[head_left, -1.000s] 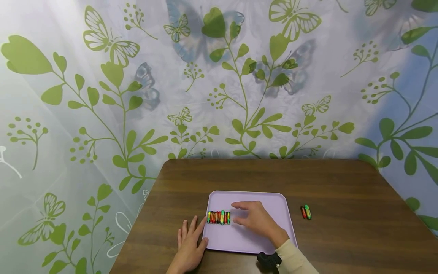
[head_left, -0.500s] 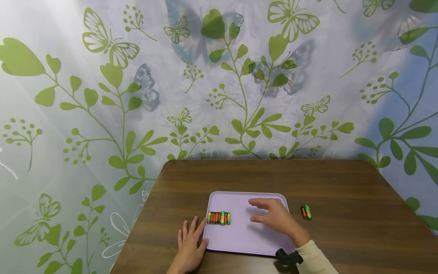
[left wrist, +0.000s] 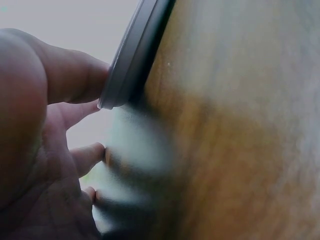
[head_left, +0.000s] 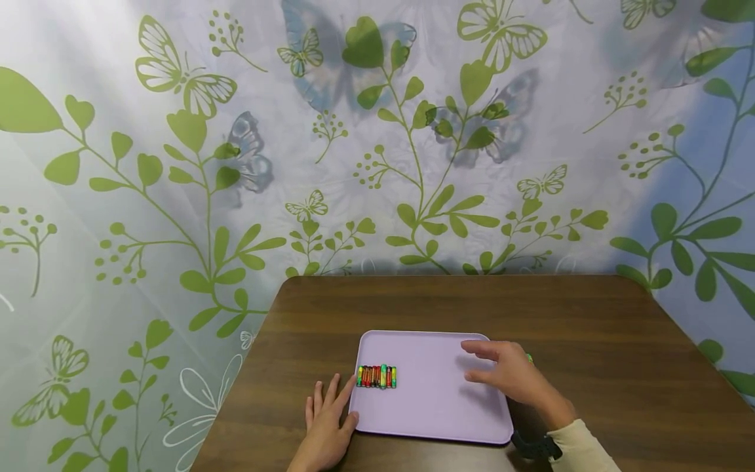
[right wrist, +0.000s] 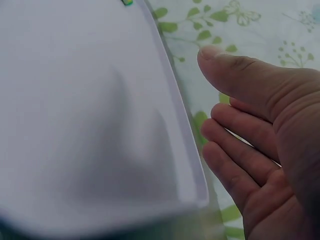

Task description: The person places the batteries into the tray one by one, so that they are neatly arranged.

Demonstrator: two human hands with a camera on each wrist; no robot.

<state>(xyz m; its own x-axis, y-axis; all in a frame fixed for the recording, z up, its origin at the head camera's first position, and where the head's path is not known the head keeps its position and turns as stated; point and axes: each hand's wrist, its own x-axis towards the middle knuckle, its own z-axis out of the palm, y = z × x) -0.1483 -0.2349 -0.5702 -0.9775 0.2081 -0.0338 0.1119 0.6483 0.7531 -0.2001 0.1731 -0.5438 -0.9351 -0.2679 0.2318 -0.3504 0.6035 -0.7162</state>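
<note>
A lilac tray [head_left: 425, 410] lies on the table with a row of several small batteries [head_left: 376, 376], coloured red, black, green and yellow, standing side by side near its left edge. My left hand [head_left: 324, 429] rests at the tray's left side with spread fingers; its thumb and index finger touch the rim [left wrist: 127, 55]. Over the tray's right edge hovers my right hand [head_left: 513, 372], thumb and fingers apart and nothing between them. Behind its knuckles the green end of a battery [head_left: 529, 358] shows; the rest of that spot is hidden.
The brown wooden table [head_left: 619, 367] extends beyond the tray on all sides. A patterned curtain [head_left: 354, 164] with leaves and butterflies hangs behind its far edge. A dark strap [head_left: 535, 447] sits on my right wrist.
My right hand has moved right, from beside the battery row to the tray's right edge, and now covers most of the two batteries on the table there. The left hand stays put.
</note>
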